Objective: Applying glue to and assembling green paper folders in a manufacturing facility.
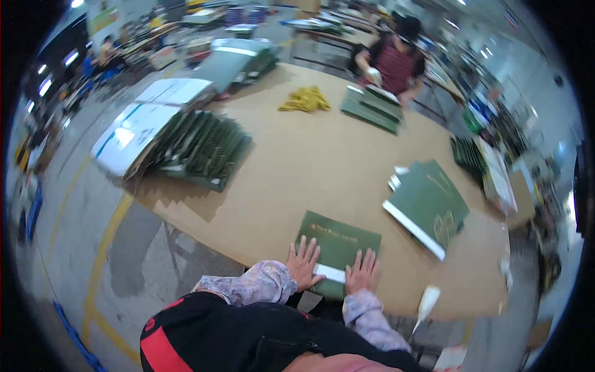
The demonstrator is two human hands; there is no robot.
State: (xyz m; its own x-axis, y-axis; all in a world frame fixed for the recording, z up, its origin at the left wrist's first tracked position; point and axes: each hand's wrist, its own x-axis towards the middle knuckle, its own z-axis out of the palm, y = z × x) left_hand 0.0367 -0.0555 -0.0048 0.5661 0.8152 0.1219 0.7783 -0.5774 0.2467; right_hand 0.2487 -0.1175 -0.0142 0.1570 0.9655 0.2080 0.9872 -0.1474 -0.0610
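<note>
A big brown table (322, 161) fills the middle of the frame. At left, a pile of green folders (198, 149) fans out. At right sits a smaller green stack (427, 204). Low in the middle lies one green folder (339, 243). The left hand (303, 263) and right hand (363, 271) press flat on it, fingers spread wide, gripping nothing. A white strip (329, 273) lies between them.
</note>
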